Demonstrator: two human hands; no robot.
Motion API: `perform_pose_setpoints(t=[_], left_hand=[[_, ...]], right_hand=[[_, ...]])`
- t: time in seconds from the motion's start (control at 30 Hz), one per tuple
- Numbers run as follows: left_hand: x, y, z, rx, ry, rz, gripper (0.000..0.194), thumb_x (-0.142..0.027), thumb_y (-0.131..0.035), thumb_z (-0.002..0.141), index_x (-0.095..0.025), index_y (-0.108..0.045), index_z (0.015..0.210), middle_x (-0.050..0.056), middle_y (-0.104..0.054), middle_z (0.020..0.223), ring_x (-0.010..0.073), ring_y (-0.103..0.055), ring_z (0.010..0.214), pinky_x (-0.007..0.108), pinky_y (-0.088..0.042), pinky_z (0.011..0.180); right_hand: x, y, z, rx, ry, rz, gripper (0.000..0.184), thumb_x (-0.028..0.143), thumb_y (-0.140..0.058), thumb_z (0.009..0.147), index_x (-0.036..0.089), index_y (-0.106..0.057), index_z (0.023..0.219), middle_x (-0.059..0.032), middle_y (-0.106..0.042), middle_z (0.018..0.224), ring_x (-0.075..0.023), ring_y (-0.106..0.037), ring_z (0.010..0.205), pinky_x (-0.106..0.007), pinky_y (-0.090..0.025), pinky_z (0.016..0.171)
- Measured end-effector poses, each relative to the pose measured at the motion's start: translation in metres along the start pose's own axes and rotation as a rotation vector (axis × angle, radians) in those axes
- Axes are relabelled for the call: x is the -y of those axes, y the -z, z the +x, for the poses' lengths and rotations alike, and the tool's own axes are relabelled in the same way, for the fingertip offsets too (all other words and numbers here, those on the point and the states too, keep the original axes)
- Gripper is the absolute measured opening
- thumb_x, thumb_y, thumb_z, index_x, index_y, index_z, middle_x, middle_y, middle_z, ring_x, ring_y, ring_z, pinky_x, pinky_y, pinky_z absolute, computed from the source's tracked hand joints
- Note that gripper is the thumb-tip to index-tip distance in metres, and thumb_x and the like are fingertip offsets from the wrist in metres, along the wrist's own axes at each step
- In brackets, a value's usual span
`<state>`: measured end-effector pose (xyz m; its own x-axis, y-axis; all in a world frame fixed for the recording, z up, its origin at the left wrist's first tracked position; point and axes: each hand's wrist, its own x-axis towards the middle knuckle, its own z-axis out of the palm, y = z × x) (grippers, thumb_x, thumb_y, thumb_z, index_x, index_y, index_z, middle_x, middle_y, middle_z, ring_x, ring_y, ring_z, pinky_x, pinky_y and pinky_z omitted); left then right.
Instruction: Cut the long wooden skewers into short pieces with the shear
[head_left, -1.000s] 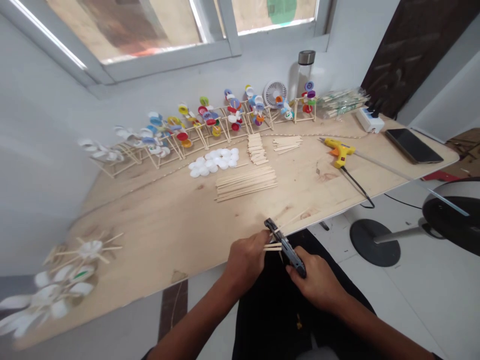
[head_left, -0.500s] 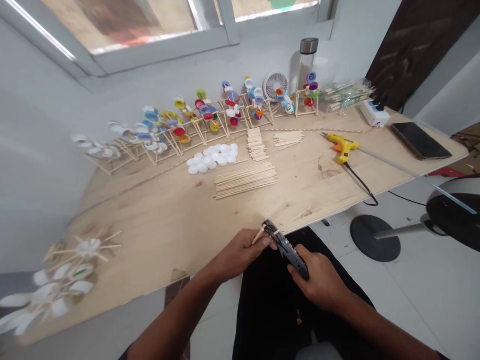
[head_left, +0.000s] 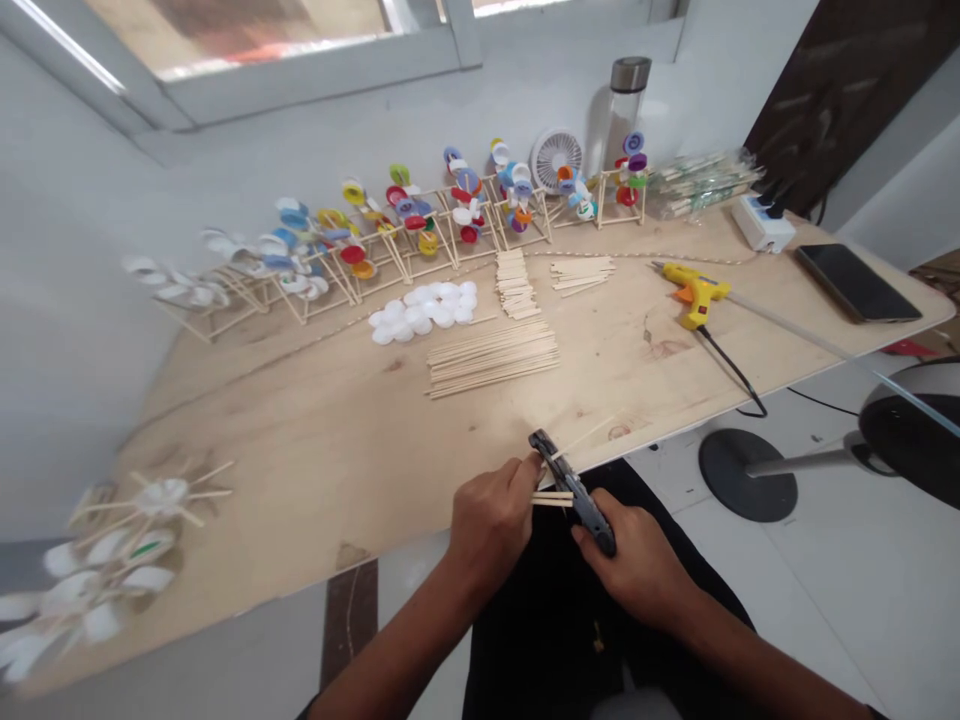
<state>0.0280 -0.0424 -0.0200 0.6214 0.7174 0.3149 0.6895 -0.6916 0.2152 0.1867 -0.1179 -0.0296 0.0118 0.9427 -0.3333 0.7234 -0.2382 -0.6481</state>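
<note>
My right hand (head_left: 637,560) grips a dark folding tool (head_left: 577,495), perhaps a multi-tool or pliers, its head pointing up and left over the table's front edge. Close to that head is my left hand (head_left: 496,515), fingers curled round short wooden sticks (head_left: 553,498) whose ends stick out to the right beneath the tool. A thin pale stick (head_left: 589,437) lies on the table just past the tool. Behind it rests a bundle of long bamboo sticks (head_left: 491,360), with short cut sticks (head_left: 516,285) stacked above and a looser group (head_left: 581,272) beside them.
White bottle caps (head_left: 424,312) lie left of the sticks. Stick frames with coloured caps (head_left: 412,225) line the wall. A yellow glue gun (head_left: 697,290), phone (head_left: 855,282) and power strip (head_left: 763,225) lie right. White wheel pieces (head_left: 105,580) sit at front left.
My left hand has turned, its knuckles now uppermost beside the tool's head. The short sticks in it now point right. The right hand keeps its hold on the tool.
</note>
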Motion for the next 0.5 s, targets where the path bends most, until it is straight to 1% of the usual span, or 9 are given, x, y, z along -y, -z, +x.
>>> perform_pose_setpoints(t=[0.07, 0.13, 0.27, 0.37, 0.5], left_hand=[[0.002, 0.002, 0.001, 0.029, 0.015, -0.143, 0.025, -0.016, -0.033, 0.087, -0.015, -0.056, 0.096, 0.004, -0.064, 0.07, 0.0142, -0.06, 0.059, 0.022, -0.041, 0.052], [0.004, 0.007, 0.003, 0.086, 0.057, -0.279, 0.023, -0.017, -0.034, 0.087, -0.015, -0.056, 0.092, 0.004, -0.065, 0.073, 0.0138, -0.06, 0.061, 0.022, -0.041, 0.054], [0.008, 0.02, 0.01, 0.283, 0.155, -0.549, 0.019, -0.015, -0.037, 0.084, -0.016, -0.056, 0.081, 0.001, -0.061, 0.067, 0.0113, -0.054, 0.058, 0.021, -0.039, 0.055], [0.012, 0.028, 0.016, 0.408, 0.22, -0.787, 0.021, -0.021, -0.038, 0.087, -0.016, -0.055, 0.075, -0.002, -0.054, 0.063, 0.009, -0.048, 0.056, 0.02, -0.036, 0.055], [0.019, 0.031, 0.02, 0.504, 0.307, -1.061, 0.027, -0.033, -0.041, 0.087, -0.015, -0.057, 0.076, -0.006, -0.039, 0.052, 0.0063, -0.033, 0.047, 0.018, -0.028, 0.046]], right_hand=[[0.0, 0.0, 0.001, 0.003, 0.007, -0.008, 0.014, 0.027, -0.047, 0.08, 0.022, -0.038, 0.071, 0.0017, -0.056, 0.057, -0.0153, -0.054, 0.053, -0.023, -0.027, 0.051], [0.0, 0.001, 0.0, 0.002, 0.011, -0.018, 0.013, 0.026, -0.047, 0.08, 0.022, -0.038, 0.072, 0.0019, -0.056, 0.058, -0.0154, -0.054, 0.053, -0.023, -0.027, 0.051], [0.0, 0.003, -0.002, 0.017, 0.021, -0.012, 0.01, 0.025, -0.047, 0.08, 0.022, -0.039, 0.073, 0.0015, -0.057, 0.06, -0.0153, -0.055, 0.055, -0.023, -0.028, 0.052], [0.001, 0.004, -0.003, 0.023, 0.038, -0.022, 0.01, 0.024, -0.047, 0.079, 0.022, -0.039, 0.074, 0.0019, -0.057, 0.059, -0.0149, -0.054, 0.053, -0.023, -0.028, 0.051], [0.002, 0.004, -0.005, 0.005, 0.058, -0.026, 0.011, 0.024, -0.046, 0.079, 0.022, -0.037, 0.073, 0.0032, -0.054, 0.057, -0.0139, -0.052, 0.051, -0.022, -0.028, 0.05]])
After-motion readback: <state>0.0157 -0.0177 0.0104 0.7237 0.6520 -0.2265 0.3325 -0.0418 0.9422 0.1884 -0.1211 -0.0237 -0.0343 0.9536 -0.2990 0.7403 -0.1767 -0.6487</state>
